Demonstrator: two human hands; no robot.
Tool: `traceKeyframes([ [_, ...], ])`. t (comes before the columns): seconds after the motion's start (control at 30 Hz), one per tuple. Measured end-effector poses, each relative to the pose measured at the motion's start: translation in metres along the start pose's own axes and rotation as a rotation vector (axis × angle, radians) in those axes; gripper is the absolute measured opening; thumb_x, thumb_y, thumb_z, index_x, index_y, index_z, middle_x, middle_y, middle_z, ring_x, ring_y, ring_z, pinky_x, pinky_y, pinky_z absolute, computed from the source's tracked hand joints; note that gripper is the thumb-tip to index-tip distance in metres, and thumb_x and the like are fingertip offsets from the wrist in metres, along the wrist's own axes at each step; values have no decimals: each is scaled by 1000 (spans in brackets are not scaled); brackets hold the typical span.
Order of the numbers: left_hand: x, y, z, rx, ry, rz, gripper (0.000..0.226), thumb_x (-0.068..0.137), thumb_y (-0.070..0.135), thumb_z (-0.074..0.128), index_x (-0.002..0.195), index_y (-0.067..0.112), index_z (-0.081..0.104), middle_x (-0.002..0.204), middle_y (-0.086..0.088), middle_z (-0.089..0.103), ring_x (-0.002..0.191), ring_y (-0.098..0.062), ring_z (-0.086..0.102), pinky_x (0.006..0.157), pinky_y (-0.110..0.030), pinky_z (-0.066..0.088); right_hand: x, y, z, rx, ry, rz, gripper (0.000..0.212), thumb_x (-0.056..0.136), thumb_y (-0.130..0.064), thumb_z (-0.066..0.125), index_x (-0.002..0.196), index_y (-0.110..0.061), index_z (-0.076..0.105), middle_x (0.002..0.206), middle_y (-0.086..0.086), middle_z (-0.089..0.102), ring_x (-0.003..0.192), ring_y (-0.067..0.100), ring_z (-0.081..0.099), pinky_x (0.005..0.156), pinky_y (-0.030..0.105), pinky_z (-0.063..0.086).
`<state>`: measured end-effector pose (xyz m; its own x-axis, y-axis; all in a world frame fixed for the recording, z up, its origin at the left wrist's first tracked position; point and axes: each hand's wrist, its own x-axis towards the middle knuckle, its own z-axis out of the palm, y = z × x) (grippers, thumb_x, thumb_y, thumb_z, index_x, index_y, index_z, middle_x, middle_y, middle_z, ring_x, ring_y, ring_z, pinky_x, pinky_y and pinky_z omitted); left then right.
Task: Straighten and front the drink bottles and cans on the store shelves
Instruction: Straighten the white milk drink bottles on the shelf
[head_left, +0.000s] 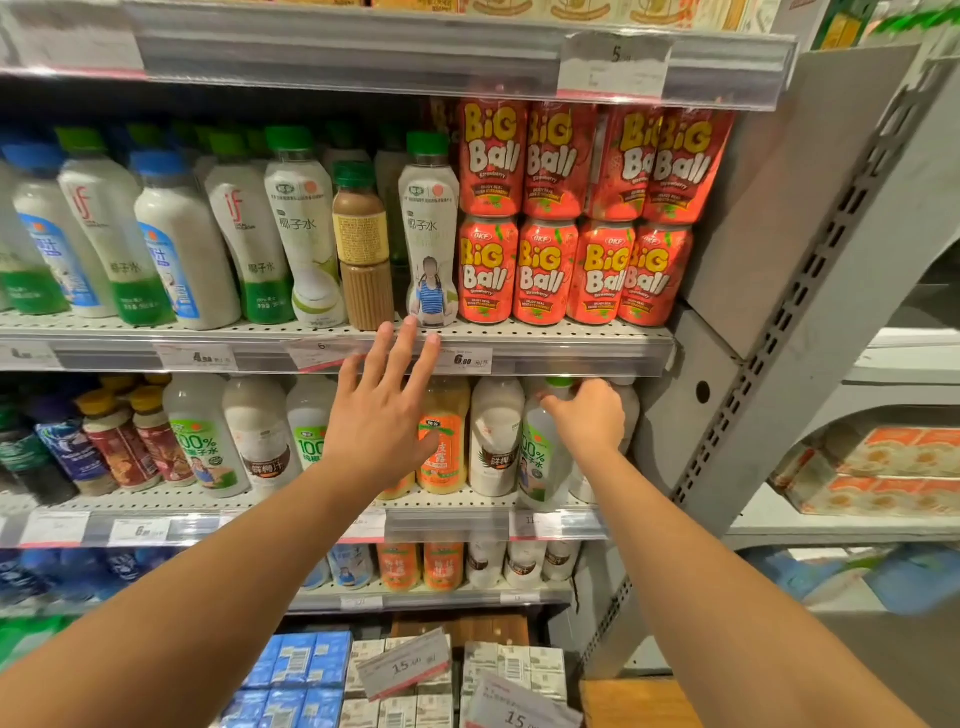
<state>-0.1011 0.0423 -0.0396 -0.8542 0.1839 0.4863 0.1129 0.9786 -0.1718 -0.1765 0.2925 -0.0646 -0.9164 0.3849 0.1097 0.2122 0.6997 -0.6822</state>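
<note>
Store shelves face us: our left hand reaches up with fingers spread, empty, just below a white bottle, while our right hand grips a clear bottle by its neck, likely heavy and slippery.

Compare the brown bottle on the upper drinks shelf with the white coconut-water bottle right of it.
The brown bottle is shorter and shows brown liquid with a tan label; the white coconut-water bottle is taller, pale, and pictures a person. The brown one has straighter sides; the white one narrows at its waist. Both stand upright with green caps.
</note>
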Motion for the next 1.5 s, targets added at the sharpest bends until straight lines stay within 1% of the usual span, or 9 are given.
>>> traceKeyframes([
  [0.13,-1,0,0,-5,4,3,114,75,60,67,162,22,3,170,-10,-3,156,-34,1,120,-55,22,-9,16,2,10,64,-141,45,80,-54,75,95,-13,64,103,8,65,101,33,60,79,47,54],
  [0.47,-1,1,-5,-17,-49,7,119,78,68,65,161,24,-9,169,-8,-15,156,-33,-7,123,-55,17,-66,36,-11,211,-21,-272,26,91,-24,72,106,-16,52,89,1,65,85,29,60,71,38,46],
  [0.67,1,1,-14,-54,-109,1,118,81,68,64,159,28,-15,169,-4,-17,156,-30,-12,124,-55,13,-104,54,-35,351,-37,-232,21,92,-27,72,108,-21,61,95,-6,67,95,22,62,86,41,50],
  [0.8,3,2,-22,-101,-181,-9,116,82,66,65,158,31,-15,168,-1,-20,155,-28,-16,124,-58,9,-129,53,-54,387,-100,-291,21,91,-31,74,105,-23,62,93,-10,68,90,13,63,79,35,49],
  [0.87,0,2,-26,-121,-189,-16,108,84,63,64,160,30,-5,169,-2,-15,156,-29,-12,124,-58,10,-139,55,-58,371,-129,-325,22,89,-33,76,103,-25,61,91,-11,68,89,11,63,77,34,48],
  [1.0,-39,4,-33,-209,-187,44,63,92,48,58,148,25,42,169,-5,14,154,-30,15,121,-53,23,-156,68,-56,338,-221,-354,21,89,-37,75,98,-29,58,91,-11,67,89,11,62,78,39,51],
  [1.13,-99,-12,-22,-305,-267,29,33,96,41,53,121,27,67,132,7,66,111,-19,65,86,-36,55,-172,72,-43,241,-275,-399,24,89,-40,75,103,-32,56,96,-17,64,94,12,60,80,38,47],
  [1.3,-152,-60,-2,-341,-429,-111,18,94,32,57,95,27,74,86,11,75,76,-12,68,62,-26,47,-187,56,-29,248,-340,-388,29,89,-34,76,112,-29,58,102,-17,65,99,13,60,81,36,46],
  [1.5,-169,-134,14,-367,-539,-216,20,95,33,58,106,27,73,100,9,75,87,-15,68,75,-30,55,-199,19,-3,254,-346,-409,26,88,-31,78,106,-34,59,101,-18,65,98,9,60,82,37,47],
])
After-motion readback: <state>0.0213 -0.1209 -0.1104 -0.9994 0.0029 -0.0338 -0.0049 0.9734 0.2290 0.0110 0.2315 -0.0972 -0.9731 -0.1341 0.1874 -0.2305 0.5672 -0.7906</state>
